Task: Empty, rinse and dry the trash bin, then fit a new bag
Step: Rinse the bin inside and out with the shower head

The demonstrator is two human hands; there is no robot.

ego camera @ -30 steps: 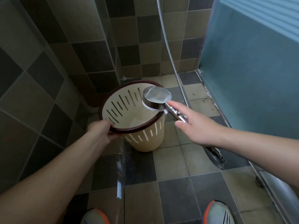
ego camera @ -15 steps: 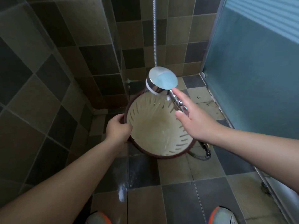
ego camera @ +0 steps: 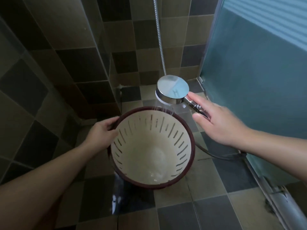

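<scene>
Head view, trash bin [ego camera: 150, 156]: cream plastic with slotted walls and a dark red rim, sitting just below the middle of the picture, its mouth tipped up towards the camera; a little water glints in the bottom.
Head view, left hand [ego camera: 103, 131]: at 9 o'clock on the bin, its grip closed over the rim, thumb on the inside wall and fingers curled round the outside.
Head view, right hand [ego camera: 216, 120]: at 2 o'clock from the bin, its grip loosely closed on the chrome handle, index finger laid straight along the top and thumb beneath.
Head view, shower head [ego camera: 172, 89]: round and chrome, held just above the bin's far rim at 12 o'clock, face down, with thin streams of water falling onto the rim and inner wall.
Head view, shower hose [ego camera: 159, 39]: metal, rising from behind the shower head to the top edge.
Head view, floor [ego camera: 179, 214]: checked tiles, wet and shiny at 6 o'clock below the bin.
Head view, glass door [ego camera: 255, 72]: frosted blue-green, filling the 3 o'clock side.
</scene>
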